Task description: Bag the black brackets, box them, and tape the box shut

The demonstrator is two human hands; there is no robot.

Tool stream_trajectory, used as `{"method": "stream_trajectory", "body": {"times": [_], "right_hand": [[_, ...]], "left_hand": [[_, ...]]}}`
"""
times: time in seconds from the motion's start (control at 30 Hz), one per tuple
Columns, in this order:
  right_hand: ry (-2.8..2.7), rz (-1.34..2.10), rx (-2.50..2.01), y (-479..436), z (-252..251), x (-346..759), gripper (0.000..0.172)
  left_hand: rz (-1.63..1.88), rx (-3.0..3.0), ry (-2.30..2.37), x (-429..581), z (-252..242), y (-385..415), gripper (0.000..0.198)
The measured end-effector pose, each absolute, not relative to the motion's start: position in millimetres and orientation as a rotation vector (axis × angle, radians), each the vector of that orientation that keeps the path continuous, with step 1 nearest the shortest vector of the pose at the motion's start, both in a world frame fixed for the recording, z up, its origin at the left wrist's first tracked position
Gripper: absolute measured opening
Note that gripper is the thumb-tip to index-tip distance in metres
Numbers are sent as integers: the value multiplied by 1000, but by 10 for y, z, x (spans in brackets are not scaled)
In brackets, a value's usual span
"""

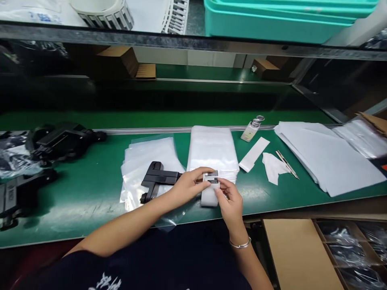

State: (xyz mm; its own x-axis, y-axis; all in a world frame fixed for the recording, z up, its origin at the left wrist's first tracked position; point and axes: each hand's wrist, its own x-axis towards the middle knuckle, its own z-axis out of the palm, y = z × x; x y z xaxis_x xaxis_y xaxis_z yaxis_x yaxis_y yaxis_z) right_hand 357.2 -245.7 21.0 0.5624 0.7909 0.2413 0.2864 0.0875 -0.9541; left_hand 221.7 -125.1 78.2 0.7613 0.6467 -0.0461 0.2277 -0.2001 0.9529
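My left hand pinches the left edge of a short white strip with dark printed labels, thumb in front and fingers behind. At the strip's right edge, the thumb and forefinger of my right hand are closed together; whether a label is between them is too small to tell. The strip's pale lower end hangs below my fingers. Behind it lies a thick stack of clear plastic bags. Left of my left hand, a black plastic bracket-like part rests on fanned-out clear bags.
Black parts lie at the left. Rightward are a small bottle, a folded white strip, a white cloth or paper, tweezers and white sheets. A shelf overhangs the bench; a partitioned carton stands below right.
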Motion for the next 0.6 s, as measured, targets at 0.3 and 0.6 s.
{"method": "stream_trajectory", "body": {"times": [0.3,0.6], "right_hand": [[-1247,-6,-1588,-2530,206,3673,6],[-798,646,-1260,-2399,271,3625,66]], "left_hand": [[366,1662,754,2270,760,-1322,21],[464,1883,650,2241,594,-1414,37]]}}
